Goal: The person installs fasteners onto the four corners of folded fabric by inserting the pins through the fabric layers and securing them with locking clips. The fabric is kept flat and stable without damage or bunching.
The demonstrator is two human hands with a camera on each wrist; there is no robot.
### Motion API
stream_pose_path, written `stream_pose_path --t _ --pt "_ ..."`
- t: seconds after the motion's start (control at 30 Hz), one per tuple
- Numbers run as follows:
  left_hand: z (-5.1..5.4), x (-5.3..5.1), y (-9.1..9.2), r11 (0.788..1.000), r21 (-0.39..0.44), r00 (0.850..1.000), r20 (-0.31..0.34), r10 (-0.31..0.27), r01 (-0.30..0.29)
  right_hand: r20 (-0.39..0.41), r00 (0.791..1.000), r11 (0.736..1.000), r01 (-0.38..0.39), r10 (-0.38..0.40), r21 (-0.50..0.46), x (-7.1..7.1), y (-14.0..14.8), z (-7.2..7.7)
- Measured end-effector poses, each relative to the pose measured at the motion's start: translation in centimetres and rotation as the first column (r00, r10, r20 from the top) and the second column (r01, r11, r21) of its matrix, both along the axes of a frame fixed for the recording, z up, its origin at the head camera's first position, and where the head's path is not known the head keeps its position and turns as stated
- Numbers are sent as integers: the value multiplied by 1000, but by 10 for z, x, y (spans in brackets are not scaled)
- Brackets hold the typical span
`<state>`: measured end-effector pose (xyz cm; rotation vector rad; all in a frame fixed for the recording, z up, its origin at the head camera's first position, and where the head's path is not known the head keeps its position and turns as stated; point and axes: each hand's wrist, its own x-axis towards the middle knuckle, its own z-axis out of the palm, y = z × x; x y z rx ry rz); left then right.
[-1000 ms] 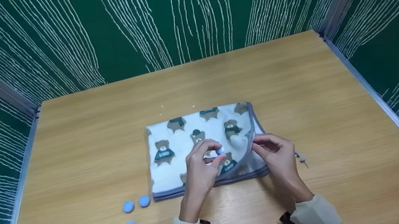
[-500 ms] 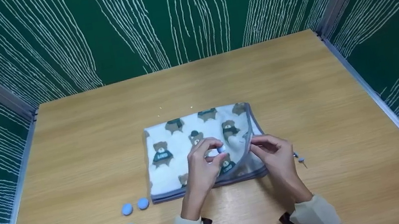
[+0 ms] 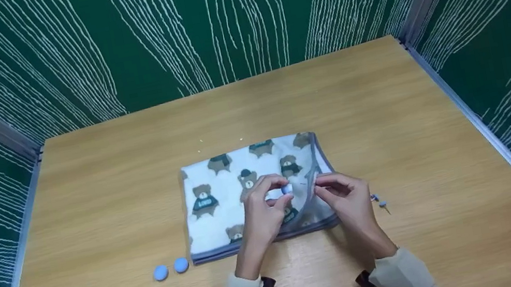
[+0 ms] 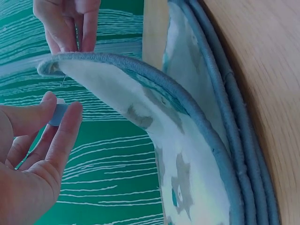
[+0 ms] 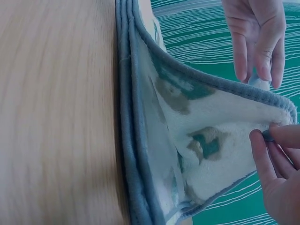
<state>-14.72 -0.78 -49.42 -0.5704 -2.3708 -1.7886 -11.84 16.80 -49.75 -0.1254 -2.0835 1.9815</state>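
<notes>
Toward the near side of a pale wood-grained counter (image 3: 103, 202), a little right of its middle, lies a folded blanket (image 3: 232, 195) printed with brown bears in green clothes and bound in grey-blue edging. Its near right corner is lifted off the layers beneath, which lie flat.

The right hand (image 3: 351, 200) pinches that raised corner between thumb and fingertips, together with a small blue head (image 5: 267, 135) against the cloth. A thin spike (image 4: 63, 81) shows near the corner on its other side. Just left of it, the left hand (image 3: 262, 216) pinches a blue, rounded cap (image 4: 58, 115) with a paler base; thumb and fingertips are closed around the cap, which is apart from the cloth.

On the left, near the blanket's near left corner, sit three similar blue caps (image 3: 160, 273). To the right, just beyond the right hand, lie small blue-headed pins (image 3: 383, 204).

The blanket looks light, soft and floppy, likely to sag unless held close to its bound edge. The cap seems light, firm and perhaps slippery, best taken by its rounded sides; the spike looks sharp, so fingers belong on the head.
</notes>
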Motion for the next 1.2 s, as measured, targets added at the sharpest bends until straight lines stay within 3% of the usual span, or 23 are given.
stream_pose_path --t 0.2,0.47,0.6,0.8,0.9,1.2 --pt "0 -1 4 1000 -5 1000 13 -14 15 -21 999 1000 -24 24 17 2 -2 7" --pt "2 -3 9 999 -7 999 11 -33 33 -41 999 1000 -29 29 -9 -7 5 -16" --pt "3 -4 12 999 -19 999 18 -32 32 -91 995 999 -36 37 8 -8 7 -19" --pt "2 -6 15 998 -38 999 10 -43 43 -93 995 999 -29 30 14 -8 9 -20" --pt "3 -7 16 998 -40 999 2 -53 53 -81 996 999 -31 31 10 -7 8 -17" --pt "5 -7 20 997 -49 998 6 -61 61 -38 998 998 -43 45 44 1 3 10"
